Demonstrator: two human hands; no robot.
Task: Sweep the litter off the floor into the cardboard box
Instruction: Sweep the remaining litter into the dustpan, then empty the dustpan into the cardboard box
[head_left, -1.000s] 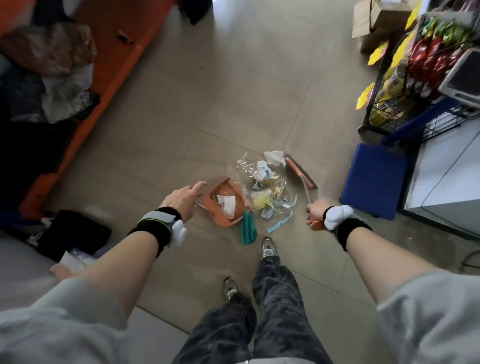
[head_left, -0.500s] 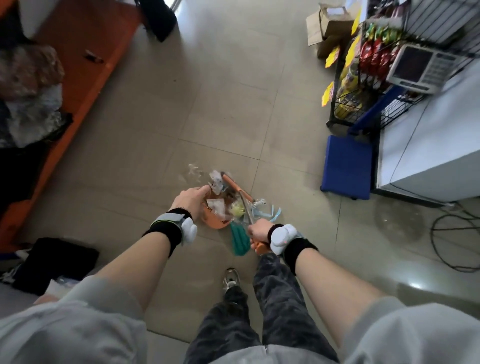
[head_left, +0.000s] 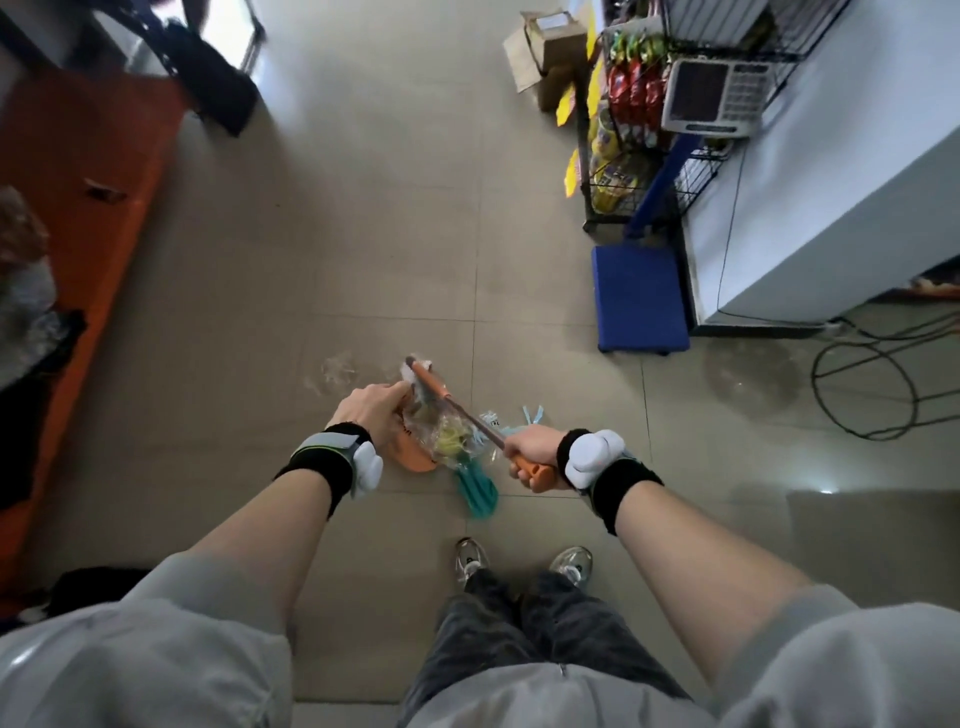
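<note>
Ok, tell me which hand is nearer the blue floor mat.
Right. The right hand, gripping the brush's orange handle, sits below and left of the blue mat. The left hand, on the orange dustpan, is farther left.

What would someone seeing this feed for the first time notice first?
Probably the two hands meeting over a small heap of litter at centre floor: the right hand grips an orange-handled brush, and the left hand is on an orange dustpan. Next, the cardboard box far off at top, beside the snack rack.
</note>
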